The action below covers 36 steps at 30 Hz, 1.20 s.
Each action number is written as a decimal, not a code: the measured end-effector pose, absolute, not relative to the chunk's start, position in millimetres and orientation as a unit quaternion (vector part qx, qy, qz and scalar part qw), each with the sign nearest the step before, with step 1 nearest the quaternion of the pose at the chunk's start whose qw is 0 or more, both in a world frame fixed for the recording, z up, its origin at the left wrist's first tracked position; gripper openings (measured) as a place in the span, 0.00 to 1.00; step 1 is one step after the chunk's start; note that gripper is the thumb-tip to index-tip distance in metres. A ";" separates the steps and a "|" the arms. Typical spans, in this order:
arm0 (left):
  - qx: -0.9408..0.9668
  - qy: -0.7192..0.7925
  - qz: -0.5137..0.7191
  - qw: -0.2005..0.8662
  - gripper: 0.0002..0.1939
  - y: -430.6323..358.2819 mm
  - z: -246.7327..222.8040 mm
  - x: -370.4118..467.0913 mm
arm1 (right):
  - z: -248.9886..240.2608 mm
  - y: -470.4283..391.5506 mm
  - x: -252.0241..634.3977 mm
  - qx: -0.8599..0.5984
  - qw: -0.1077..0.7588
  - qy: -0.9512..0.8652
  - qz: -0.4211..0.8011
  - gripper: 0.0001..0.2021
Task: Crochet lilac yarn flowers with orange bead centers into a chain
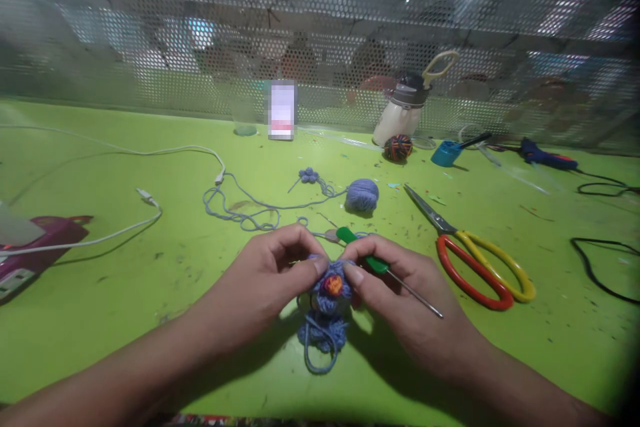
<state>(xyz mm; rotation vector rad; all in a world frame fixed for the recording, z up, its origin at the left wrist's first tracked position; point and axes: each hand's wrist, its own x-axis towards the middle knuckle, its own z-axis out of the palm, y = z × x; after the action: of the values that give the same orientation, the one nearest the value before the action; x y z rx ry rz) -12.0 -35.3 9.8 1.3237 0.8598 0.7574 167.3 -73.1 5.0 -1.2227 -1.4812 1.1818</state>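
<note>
Both hands pinch a purple crocheted flower with an orange and red centre, near the front of the table. My left hand grips its left edge between thumb and fingertips. On the other side, my right hand pinches the right edge and also carries a crochet hook with a green handle, its metal shaft slanting down to the right. More purple crochet and a yarn loop hang below. Beyond the hands lie a purple yarn ball and a small purple crocheted flower.
Scissors with red and yellow handles lie to the right. A multicoloured yarn ball, a bottle, a blue container and a glue gun stand or lie farther back. A white cable and purple power strip are left.
</note>
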 end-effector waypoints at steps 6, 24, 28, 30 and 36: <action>0.575 0.361 0.318 0.662 0.03 -34.8 11.4 -11.8 | 5.0 -73.6 169.0 -0.492 0.422 -0.624 0.437 0.03; 0.585 0.410 0.310 0.627 0.06 -37.1 18.7 -8.7 | 7.0 -74.6 167.8 -0.508 0.404 -0.621 0.440 0.04; 0.591 0.412 0.314 0.619 0.06 -36.5 16.1 -9.5 | 7.8 -73.6 167.0 -0.506 0.405 -0.619 0.442 0.04; 0.598 0.411 0.312 0.613 0.06 -36.8 15.6 -10.4 | 8.1 -73.5 166.8 -0.509 0.406 -0.616 0.444 0.04; 0.613 0.399 0.310 0.608 0.06 -37.8 17.2 -11.1 | 8.4 -74.3 167.1 -0.509 0.411 -0.612 0.444 0.04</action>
<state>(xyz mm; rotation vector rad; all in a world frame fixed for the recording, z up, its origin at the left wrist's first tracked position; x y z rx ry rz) -11.1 -37.8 17.2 1.4160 0.9217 0.7171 167.1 -74.3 8.4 -1.2813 -1.5389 1.1185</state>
